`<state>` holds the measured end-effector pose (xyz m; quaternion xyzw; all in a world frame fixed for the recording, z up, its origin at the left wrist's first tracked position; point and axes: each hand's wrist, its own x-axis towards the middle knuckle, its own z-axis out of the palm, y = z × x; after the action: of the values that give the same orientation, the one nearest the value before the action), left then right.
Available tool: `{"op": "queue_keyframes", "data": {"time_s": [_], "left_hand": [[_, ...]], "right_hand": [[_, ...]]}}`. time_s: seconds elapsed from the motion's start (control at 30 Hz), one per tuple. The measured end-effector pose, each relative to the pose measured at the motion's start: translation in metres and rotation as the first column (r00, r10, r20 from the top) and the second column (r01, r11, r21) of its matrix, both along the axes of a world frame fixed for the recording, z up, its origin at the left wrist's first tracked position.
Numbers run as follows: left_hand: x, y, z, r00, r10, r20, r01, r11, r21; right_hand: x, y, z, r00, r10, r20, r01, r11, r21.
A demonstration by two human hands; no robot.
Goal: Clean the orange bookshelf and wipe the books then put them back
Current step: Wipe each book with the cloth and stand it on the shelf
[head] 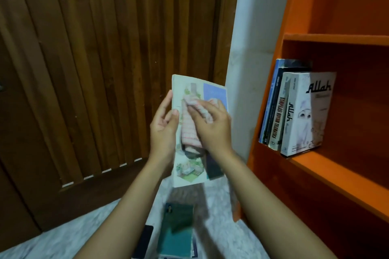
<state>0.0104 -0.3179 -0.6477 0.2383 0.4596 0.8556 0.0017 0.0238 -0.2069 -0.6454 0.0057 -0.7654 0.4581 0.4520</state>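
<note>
Floor books (175,235): lying flat on the pale floor (63,237)
Left hand (163,130): fingers gripping the book (189,166) – held upright
Right hand (212,126): fingers pressing a checked cloth (189,130) against its cover
Orange bookshelf (328,166): holding leaning books (294,111)

The left hand (163,130) holds a paperback book (195,166) upright by its left edge, its fingers (168,99) curled over that edge. The right hand (212,126) presses a pink checked cloth (189,130) flat against the cover, the cloth trailing down below its fingers. To the right of the fingers stands the orange bookshelf (336,172), with a few upright books (294,109) leaning together on its middle shelf. Below the hands, a green book (176,229) lies on the pale floor (73,235). Left of the fingers is a brown slatted door (84,69).
</note>
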Motion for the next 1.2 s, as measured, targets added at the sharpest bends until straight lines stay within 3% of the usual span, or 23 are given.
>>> {"op": "queue_keyframes", "data": {"time_s": [0.07, 0.17, 0.27, 0.37, 0.43, 0.5, 0.63, 0.7, 0.8, 0.87, 1.03, 1.1, 1.2], "left_hand": [[-0.005, -0.004, 0.000, 1.000, 0.015, 0.006, -0.015, 1.000, 0.026], [-0.006, -0.009, -0.002, 0.998, 0.045, 0.044, -0.046, 0.998, 0.039], [-0.005, -0.005, -0.005, 0.995, 0.058, 0.077, -0.063, 0.996, 0.067], [-0.006, 0.005, -0.004, 0.989, 0.090, 0.116, -0.102, 0.990, 0.097], [-0.008, 0.008, -0.001, 0.982, 0.122, 0.141, -0.139, 0.983, 0.118], [-0.010, 0.004, 0.000, 0.977, 0.141, 0.161, -0.162, 0.979, 0.124], [-0.010, -0.006, 0.000, 0.970, 0.164, 0.179, -0.189, 0.974, 0.129], [-0.010, -0.003, 0.000, 0.965, 0.173, 0.196, -0.203, 0.968, 0.146], [-0.011, 0.003, -0.001, 0.962, 0.174, 0.210, -0.207, 0.967, 0.147], [-0.011, 0.002, -0.002, 0.965, 0.168, 0.202, -0.195, 0.973, 0.121], [-0.008, -0.010, 0.002, 0.983, 0.114, 0.142, -0.129, 0.987, 0.097], [-0.008, -0.013, 0.004, 0.990, 0.083, 0.113, -0.092, 0.993, 0.076], [-0.009, -0.015, 0.005, 0.996, 0.055, 0.077, -0.059, 0.997, 0.043]], "right_hand": [[0.003, 0.005, -0.009, 0.996, -0.084, -0.021, 0.085, 0.995, 0.051], [-0.006, 0.042, -0.023, 0.955, -0.256, 0.152, 0.281, 0.942, -0.185], [-0.014, 0.057, -0.037, 0.908, -0.297, 0.295, 0.374, 0.892, -0.254], [-0.005, 0.021, -0.038, 0.975, -0.163, 0.152, 0.198, 0.945, -0.261], [0.009, -0.004, -0.045, 1.000, -0.028, 0.015, 0.029, 0.997, -0.078], [0.010, -0.004, -0.059, 1.000, -0.002, 0.010, 0.002, 1.000, 0.024], [0.001, 0.031, -0.082, 0.962, -0.185, 0.202, 0.235, 0.936, -0.263], [0.010, 0.021, -0.086, 0.981, -0.121, 0.154, 0.164, 0.937, -0.309], [0.033, -0.008, -0.095, 0.992, 0.127, 0.013, -0.126, 0.989, -0.077], [0.041, -0.010, -0.104, 0.986, 0.158, 0.060, -0.161, 0.986, 0.051], [0.039, 0.027, -0.090, 0.986, -0.073, 0.150, 0.117, 0.944, -0.308], [0.038, 0.043, -0.079, 0.989, 0.013, 0.147, 0.048, 0.915, -0.401], [0.042, 0.058, -0.061, 0.956, 0.269, 0.117, -0.182, 0.856, -0.484]]}}
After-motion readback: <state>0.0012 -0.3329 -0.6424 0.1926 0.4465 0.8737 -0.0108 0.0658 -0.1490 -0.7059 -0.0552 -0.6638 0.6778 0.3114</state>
